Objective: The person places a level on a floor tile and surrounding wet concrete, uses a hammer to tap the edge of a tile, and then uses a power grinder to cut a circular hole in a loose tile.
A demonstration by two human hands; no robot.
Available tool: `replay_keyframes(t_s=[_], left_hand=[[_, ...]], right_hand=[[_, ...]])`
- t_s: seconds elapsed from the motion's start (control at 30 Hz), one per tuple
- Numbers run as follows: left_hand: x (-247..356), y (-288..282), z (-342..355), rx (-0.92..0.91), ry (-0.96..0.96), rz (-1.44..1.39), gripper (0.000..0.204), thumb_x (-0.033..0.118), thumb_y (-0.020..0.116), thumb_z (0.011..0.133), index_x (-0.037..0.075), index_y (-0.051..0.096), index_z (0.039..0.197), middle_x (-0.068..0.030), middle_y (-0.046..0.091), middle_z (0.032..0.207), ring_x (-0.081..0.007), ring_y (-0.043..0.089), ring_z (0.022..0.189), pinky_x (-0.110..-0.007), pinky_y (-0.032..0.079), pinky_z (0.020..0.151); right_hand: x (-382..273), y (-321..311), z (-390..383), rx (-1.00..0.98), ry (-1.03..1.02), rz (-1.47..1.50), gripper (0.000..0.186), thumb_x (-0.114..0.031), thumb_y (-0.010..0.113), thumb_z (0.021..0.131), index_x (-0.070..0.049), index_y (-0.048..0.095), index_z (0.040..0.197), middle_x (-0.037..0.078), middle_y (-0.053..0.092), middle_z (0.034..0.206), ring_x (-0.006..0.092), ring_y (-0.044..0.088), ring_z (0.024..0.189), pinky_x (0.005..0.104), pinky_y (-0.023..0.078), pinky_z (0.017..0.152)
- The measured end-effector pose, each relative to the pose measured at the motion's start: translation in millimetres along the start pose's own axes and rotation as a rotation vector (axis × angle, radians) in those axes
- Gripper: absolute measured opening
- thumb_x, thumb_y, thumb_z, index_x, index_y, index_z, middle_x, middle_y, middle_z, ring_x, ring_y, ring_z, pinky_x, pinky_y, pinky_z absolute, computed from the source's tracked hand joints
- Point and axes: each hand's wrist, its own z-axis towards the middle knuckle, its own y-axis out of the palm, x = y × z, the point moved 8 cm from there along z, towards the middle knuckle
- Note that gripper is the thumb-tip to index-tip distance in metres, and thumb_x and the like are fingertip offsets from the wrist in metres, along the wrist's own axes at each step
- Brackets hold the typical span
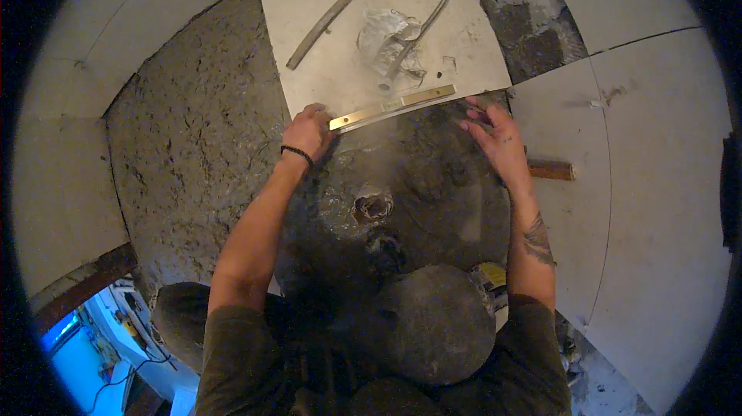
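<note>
A large white tile (325, 84) lies at the far middle, beside wet grey mortar. Along its near edge rests a brass-coloured spirit level (394, 107), slightly tilted to the right in view. My left hand (309, 132), with a dark band at the wrist, is closed at the tile's near left corner, right by the level's left end. Its fingertips are partly hidden. At the near right corner, my right hand (497, 138) has its fingers bent and apart, close to the tile edge. Nothing shows between those fingers.
Wet mortar (193, 130) spreads to the left, with laid tiles (610, 184) on the right. On the white tile lie a crumpled clear plastic bag (386, 33), a grey strip (340, 14) and a thin hose (437, 14). A brown wooden piece (551, 169) sits near my right forearm.
</note>
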Motion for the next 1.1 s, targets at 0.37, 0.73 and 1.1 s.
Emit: replay_keyframes(t_s=[0.37,0.73,1.1], left_hand=[[0.8,-4.6,-2.0,0.024,-0.004,-0.017,0.027,0.022,0.069,0.074,0.013,0.065,0.1,-0.0098,0.052,0.124,-0.0315,0.053,0.109,-0.041,0.045,0.09],[0.7,-2.5,-1.2,0.019,0.012,-0.013,0.027,0.022,0.068,0.075,0.014,0.064,0.101,-0.0082,0.052,0.124,-0.0316,0.053,0.108,-0.042,0.045,0.09],[0.8,-2.8,0.1,-0.009,-0.007,0.005,0.027,0.021,0.066,0.075,0.016,0.064,0.101,-0.0076,0.051,0.124,-0.0316,0.053,0.108,-0.043,0.046,0.09]], right_hand=[[1.3,4.0,-1.3,-0.005,0.044,0.035,0.039,-0.013,0.072,0.075,-0.005,0.06,0.112,0.013,0.062,0.096,0.0232,0.063,0.088,0.0327,0.049,0.077],[6.6,6.3,-1.1,-0.008,0.048,0.041,0.039,-0.012,0.072,0.075,-0.005,0.06,0.111,0.012,0.063,0.099,0.0218,0.063,0.088,0.0322,0.049,0.077],[4.6,7.1,0.0,-0.018,0.068,0.037,0.04,-0.013,0.072,0.075,-0.006,0.06,0.113,0.011,0.062,0.098,0.0205,0.062,0.087,0.0313,0.048,0.079]])
